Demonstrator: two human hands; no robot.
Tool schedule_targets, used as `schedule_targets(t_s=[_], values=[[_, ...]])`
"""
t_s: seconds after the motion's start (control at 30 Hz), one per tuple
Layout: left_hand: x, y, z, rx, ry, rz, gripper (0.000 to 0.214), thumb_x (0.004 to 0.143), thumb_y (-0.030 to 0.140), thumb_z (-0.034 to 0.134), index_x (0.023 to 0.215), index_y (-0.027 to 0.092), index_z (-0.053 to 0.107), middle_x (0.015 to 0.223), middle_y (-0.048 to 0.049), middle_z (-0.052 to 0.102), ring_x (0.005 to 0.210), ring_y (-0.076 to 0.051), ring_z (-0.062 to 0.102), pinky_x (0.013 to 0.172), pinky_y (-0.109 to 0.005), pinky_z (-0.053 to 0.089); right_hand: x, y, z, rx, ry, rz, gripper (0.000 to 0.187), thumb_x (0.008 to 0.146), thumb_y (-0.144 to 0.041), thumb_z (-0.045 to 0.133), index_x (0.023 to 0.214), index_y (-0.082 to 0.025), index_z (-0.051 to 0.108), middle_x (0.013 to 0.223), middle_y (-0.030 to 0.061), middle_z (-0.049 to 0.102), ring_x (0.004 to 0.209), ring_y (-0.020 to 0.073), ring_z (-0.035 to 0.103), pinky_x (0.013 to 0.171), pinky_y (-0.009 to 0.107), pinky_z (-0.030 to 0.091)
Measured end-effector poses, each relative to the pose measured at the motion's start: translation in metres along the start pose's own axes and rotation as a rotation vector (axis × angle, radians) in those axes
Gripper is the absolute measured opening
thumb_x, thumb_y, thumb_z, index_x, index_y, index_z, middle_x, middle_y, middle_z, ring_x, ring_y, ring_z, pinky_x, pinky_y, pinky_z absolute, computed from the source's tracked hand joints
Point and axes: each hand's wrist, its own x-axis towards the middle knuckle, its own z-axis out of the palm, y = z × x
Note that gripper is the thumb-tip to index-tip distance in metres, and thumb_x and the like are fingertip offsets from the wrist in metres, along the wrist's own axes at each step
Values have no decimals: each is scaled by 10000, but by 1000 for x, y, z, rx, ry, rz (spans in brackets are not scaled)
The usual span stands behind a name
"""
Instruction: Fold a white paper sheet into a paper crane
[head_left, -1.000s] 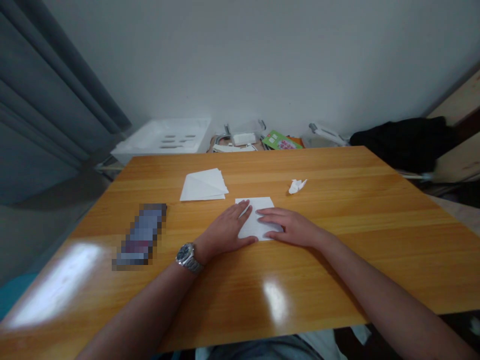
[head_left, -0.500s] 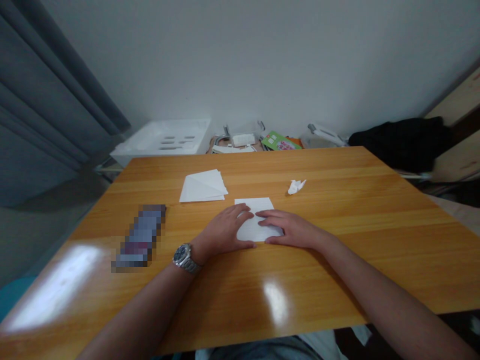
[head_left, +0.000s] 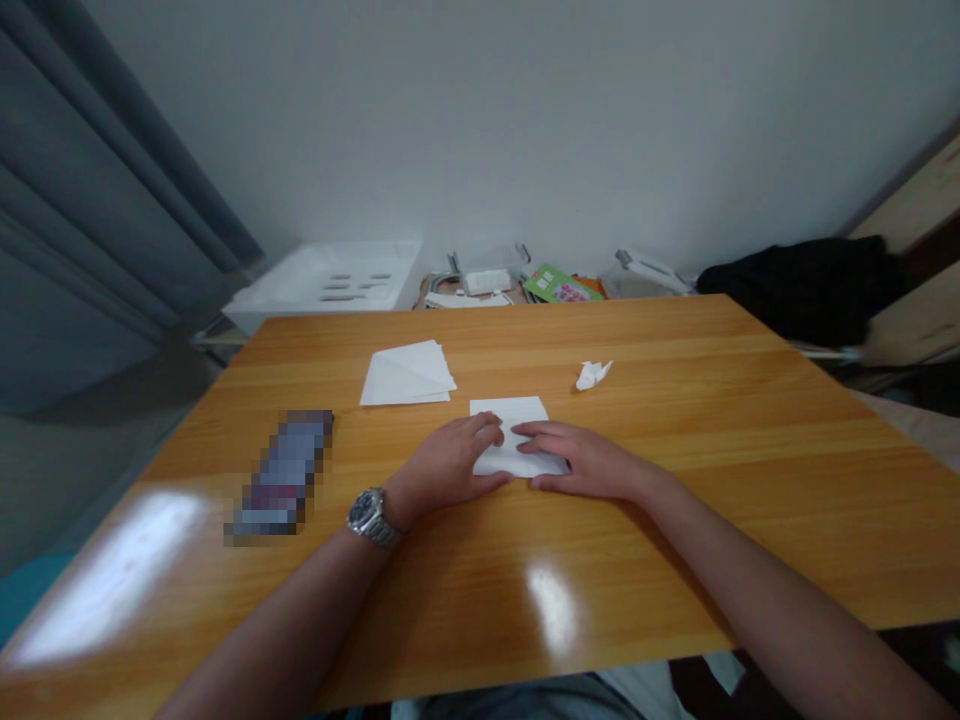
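A white sheet of paper [head_left: 510,408] lies on the wooden table in front of me, between my two hands. My left hand [head_left: 465,455] rests on its left side, fingers bent over the top and thumb at the near edge. From the right, my right hand [head_left: 574,460] reaches over the sheet, its fingers stretched across the paper and its thumb by the near edge. Both hands hold the paper, and the thumb tips are close together. Beyond my right hand stands a small folded white paper figure [head_left: 593,375]. A wristwatch [head_left: 373,515] is on my left wrist.
Several white paper sheets [head_left: 407,373] lie stacked at the back left of the table [head_left: 660,580]. A phone-like blurred object [head_left: 281,475] lies on the left. Behind the table are a white tray [head_left: 337,272], a green booklet [head_left: 561,284] and black cloth [head_left: 806,285].
The near edge of the paper has shifted slightly away from me, with the left thumb following it. My left fingers are a little more bent. The other things stay where they were.
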Motion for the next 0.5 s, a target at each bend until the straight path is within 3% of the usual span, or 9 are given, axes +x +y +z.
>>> schedule_targets(t_s=[0.13, 0.3, 0.5], values=[[1, -1, 1, -7, 15, -1, 370, 915, 491, 642, 1166, 223, 601, 1414, -125, 574, 1317, -305, 556, 1097, -448, 478, 0, -2, 0, -17, 25, 1, 564, 879, -447, 719, 1385, -234, 591, 1516, 138, 517, 1374, 280, 514, 1146, 456, 424], [2, -3, 1, -36, 31, -13, 321, 972, 499, 557, 1132, 231, 633, 1389, -109, 606, 1305, -284, 571, 1094, -439, 481, 2, -2, 2, -42, 119, -17, 347, 945, -331, 624, 1276, -233, 648, 1393, 127, 621, 1287, 260, 583, 1094, 449, 476], [4, -2, -3, -38, 16, -4, 347, 999, 504, 495, 1126, 221, 651, 1349, -110, 634, 1270, -274, 591, 1083, -430, 483, 4, -5, -1, 7, 205, 33, 230, 972, -291, 570, 1172, -221, 661, 1260, 112, 685, 1170, 238, 647, 1025, 408, 515]])
